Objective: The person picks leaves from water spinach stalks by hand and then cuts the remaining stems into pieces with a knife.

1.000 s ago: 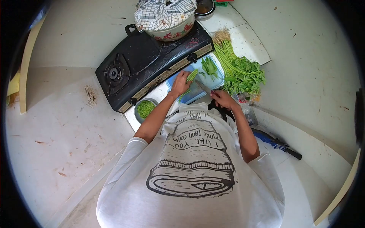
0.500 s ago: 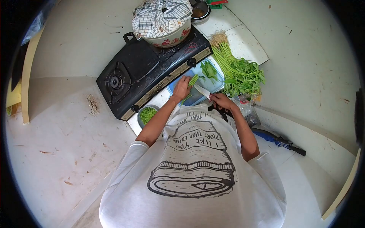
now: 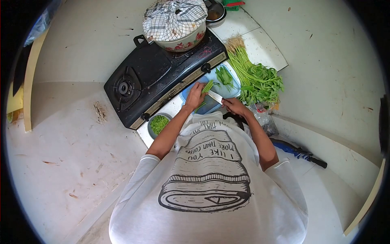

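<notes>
My left hand (image 3: 195, 96) is closed round a small bunch of green stems (image 3: 208, 86), whose cut ends stick out toward the right. In my right hand (image 3: 235, 106) is a knife (image 3: 215, 96), its pale blade pointing up and left, with the tip close to the stems. Both hands are over a blue plastic tray (image 3: 234, 94). A few green leaves (image 3: 224, 76) lie at the tray's far end. Left of my left forearm stands a bowl (image 3: 150, 129) of finely chopped greens (image 3: 159, 123).
A black two-burner stove (image 3: 158, 77) stands beyond my hands, bearing a flowered pot (image 3: 185, 42) under a checked cloth (image 3: 174, 18). Right of the tray lies a large bunch of rooted leafy greens (image 3: 260, 77). Near my right forearm are a plastic bag (image 3: 266, 123) and a folded umbrella (image 3: 298, 150).
My right hand and the knife have shifted slightly left and down, toward my body. My left hand keeps its hold on the stems; the whole view has drifted slightly.
</notes>
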The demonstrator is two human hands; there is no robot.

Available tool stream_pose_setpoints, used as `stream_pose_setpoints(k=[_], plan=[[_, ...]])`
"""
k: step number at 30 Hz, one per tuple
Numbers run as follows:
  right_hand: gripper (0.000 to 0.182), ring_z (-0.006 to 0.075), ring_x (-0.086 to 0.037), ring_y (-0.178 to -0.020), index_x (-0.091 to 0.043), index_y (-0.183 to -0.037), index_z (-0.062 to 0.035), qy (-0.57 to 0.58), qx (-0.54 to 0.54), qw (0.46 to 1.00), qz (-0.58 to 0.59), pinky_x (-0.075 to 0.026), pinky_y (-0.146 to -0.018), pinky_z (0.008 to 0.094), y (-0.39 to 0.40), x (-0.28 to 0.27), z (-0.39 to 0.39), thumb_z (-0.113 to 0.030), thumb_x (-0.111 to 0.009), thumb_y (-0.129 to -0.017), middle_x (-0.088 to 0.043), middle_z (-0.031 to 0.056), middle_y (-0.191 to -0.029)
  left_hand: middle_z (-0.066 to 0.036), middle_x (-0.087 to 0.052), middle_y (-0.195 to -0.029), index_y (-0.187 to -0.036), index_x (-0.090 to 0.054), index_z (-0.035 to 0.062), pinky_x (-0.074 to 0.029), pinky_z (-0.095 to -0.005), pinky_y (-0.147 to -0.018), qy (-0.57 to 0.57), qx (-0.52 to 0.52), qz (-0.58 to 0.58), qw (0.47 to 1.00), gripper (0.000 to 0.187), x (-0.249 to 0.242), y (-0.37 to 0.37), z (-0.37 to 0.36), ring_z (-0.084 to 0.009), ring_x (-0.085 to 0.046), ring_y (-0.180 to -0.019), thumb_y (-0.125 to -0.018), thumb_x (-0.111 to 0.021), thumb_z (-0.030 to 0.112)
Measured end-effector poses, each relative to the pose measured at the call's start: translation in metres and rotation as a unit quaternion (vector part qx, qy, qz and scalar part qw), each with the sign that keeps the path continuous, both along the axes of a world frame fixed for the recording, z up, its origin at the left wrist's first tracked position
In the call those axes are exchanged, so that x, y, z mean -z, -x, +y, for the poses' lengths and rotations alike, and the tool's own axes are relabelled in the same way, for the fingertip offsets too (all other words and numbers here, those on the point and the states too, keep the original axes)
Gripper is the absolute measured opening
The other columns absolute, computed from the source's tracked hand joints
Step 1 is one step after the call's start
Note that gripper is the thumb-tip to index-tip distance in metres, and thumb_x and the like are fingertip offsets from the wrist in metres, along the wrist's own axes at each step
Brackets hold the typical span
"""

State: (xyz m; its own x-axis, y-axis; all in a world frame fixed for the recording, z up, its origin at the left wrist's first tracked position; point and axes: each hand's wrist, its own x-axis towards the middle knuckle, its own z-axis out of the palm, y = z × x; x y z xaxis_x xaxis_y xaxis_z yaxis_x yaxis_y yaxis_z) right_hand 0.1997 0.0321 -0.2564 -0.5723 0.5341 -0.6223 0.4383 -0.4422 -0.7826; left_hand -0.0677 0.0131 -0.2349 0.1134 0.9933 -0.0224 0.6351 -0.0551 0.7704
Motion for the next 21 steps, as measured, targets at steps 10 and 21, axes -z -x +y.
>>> stream_pose_setpoints(k=[10,21], plan=[[0.044,0.0084,-0.041,-0.045,-0.067,-0.101,0.0008,-0.002,0.102,0.994,-0.024,-0.034,-0.044,0.0271,-0.053,-0.036,-0.015,-0.041,-0.055,-0.108,-0.047,-0.0014,-0.059,-0.017,-0.059,-0.119,-0.13,-0.059,0.0022,-0.051,-0.0464,-0.097,-0.008,0.083,-0.007,0.996,0.042,-0.007,-0.055,0.033,-0.04,-0.061,-0.113,-0.09,-0.073,0.008],[0.042,0.0081,-0.041,-0.043,-0.068,-0.102,0.0021,0.021,0.164,0.986,-0.025,-0.034,-0.043,0.0266,-0.09,-0.02,-0.022,-0.037,-0.055,-0.108,-0.049,-0.0015,-0.058,-0.019,-0.059,-0.117,-0.125,-0.06,0.005,-0.051,-0.0496,-0.095,0.013,0.142,0.034,0.989,0.038,0.019,-0.106,0.055,-0.043,-0.061,-0.112,-0.09,-0.072,0.009]])
